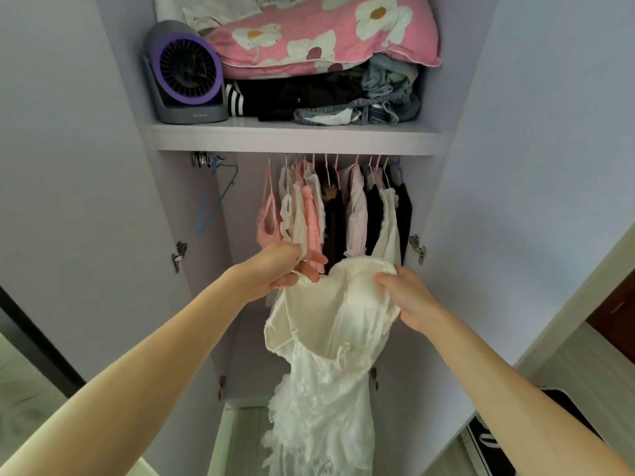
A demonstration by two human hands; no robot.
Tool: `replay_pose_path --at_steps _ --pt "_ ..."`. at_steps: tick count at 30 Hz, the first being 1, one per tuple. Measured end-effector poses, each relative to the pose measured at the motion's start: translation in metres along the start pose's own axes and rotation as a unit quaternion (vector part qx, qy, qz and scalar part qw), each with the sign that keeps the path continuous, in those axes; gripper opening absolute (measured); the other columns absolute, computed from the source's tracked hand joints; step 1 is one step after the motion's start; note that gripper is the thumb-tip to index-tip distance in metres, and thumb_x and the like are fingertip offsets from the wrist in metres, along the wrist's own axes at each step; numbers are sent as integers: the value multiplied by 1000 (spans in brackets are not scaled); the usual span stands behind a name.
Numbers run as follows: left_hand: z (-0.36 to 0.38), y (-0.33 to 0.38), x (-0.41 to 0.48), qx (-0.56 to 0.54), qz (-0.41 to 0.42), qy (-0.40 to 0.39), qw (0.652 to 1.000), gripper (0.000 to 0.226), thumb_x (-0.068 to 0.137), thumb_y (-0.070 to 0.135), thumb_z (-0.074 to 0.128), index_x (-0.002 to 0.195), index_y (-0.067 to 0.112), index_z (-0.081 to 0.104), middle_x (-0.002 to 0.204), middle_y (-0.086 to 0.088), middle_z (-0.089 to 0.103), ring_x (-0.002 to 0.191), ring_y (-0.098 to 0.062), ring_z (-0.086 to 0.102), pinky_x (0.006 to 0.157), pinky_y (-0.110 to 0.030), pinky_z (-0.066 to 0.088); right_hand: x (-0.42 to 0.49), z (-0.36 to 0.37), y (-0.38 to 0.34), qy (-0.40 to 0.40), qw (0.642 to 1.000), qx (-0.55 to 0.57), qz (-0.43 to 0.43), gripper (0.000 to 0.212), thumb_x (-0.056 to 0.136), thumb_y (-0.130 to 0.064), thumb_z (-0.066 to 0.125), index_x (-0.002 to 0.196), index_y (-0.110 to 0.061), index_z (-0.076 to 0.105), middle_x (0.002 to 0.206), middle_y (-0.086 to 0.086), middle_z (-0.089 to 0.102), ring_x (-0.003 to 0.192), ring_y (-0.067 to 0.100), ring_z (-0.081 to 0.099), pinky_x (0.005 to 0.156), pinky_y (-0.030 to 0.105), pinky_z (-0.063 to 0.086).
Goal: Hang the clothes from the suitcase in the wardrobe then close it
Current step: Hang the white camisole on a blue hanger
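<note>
Your left hand (285, 269) pinches one top corner of the dress (326, 372), your right hand (409, 297) grips the other; it hangs straight down, the empty hanger (213, 197) up-left, nearer your left.

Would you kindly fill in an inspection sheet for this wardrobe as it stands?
Surface: pale wardrobe shelf, loaded.
Job's things: white lace dress held before the row of hung clothes; empty blue wire hanger at left.
Clutter: grey and purple fan, pink flowered pillow, dark folded clothes on the shelf.
Grippers: left hand pinches the dress strap; right hand grips its top edge.
Cables: nothing seen.
Surroundings: lilac wardrobe doors open.
</note>
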State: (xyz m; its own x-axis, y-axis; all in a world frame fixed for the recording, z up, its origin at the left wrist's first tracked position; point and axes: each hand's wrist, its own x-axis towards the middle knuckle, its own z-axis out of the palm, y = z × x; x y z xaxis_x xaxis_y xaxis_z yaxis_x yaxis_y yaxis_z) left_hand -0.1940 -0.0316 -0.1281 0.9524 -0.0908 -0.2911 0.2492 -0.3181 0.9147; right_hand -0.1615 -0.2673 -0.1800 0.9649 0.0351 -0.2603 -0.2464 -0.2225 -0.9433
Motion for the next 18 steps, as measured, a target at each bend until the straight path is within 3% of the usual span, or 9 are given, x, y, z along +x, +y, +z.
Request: replay_pose_path --at_steps 2,5,8,10,13,18 --pt "6 -1 1 -1 5 10 1000 43 99 9 27 114 12 68 74 0 75 39 -9 26 85 -30 37 3 4 -4 28 998 43 28 26 97 -11 53 121 -9 63 113 11 69 105 29 66 98 48 52" --pt "19 -6 -2 56 19 3 998 41 91 3 31 110 12 66 89 2 78 45 -12 30 67 -18 44 3 7 -10 60 987 131 75 24 97 -9 56 121 -3 58 112 14 67 103 30 65 94 46 54" --pt "36 -18 -5 105 33 -45 993 46 80 -4 33 106 13 67 99 5 77 50 -12 45 62 -23 41 2 10 -17 65 975 191 91 19 98 -4 53 117 -5 57 106 15 66 96 29 66 83 42 55" --pt "47 -24 -6 102 43 -71 991 47 80 -3 33 106 13 68 102 3 76 52 -12 49 60 -22 42 1 11 -19 66 974 197 96 28 96 -4 52 124 -4 55 112 17 65 100 32 65 89 45 55" --pt "63 -30 -3 118 54 -82 988 46 82 -2 33 103 15 69 103 4 75 55 -13 53 64 -23 44 1 12 -22 82 971 201 105 35 94 -5 53 129 -5 54 116 19 65 104 37 65 97 51 52" --pt "75 -33 -2 152 53 -108 981 44 86 -2 30 103 18 66 103 8 74 67 -14 62 77 -26 45 -1 9 -24 105 959 241 109 32 92 -3 52 123 -7 56 117 19 65 103 37 65 96 51 53"
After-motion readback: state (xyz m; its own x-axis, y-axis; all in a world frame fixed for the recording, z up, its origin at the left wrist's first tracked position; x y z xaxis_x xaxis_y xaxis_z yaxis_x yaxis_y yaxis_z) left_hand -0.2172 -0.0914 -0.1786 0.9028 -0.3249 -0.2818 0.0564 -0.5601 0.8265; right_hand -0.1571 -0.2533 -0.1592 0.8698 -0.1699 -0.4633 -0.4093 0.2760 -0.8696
